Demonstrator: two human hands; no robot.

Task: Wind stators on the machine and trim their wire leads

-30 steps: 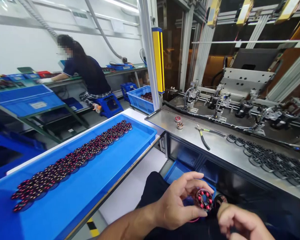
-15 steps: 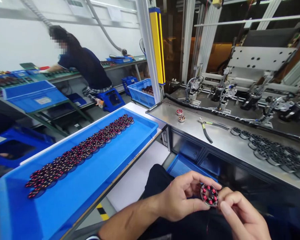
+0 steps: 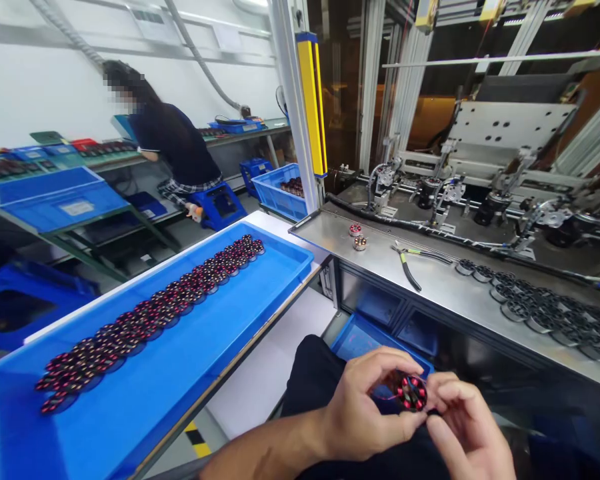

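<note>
The head camera is facing forward and down from the wearer's head. It is viewing the left hand (image 3: 363, 408) and the right hand (image 3: 473, 423) at close range, low and right of centre. The blue tray (image 3: 205, 330) is extending near at left, the metal counter (image 3: 440, 283) at right; the co-worker (image 3: 177, 147) is appearing farther back.

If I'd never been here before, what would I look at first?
Probably the big blue tray on the left, with its long band of red-and-black rings. Then the tall yellow bar near the top middle. Low, right of centre, the left hand holds one ring, with the right hand at its edge.
</note>
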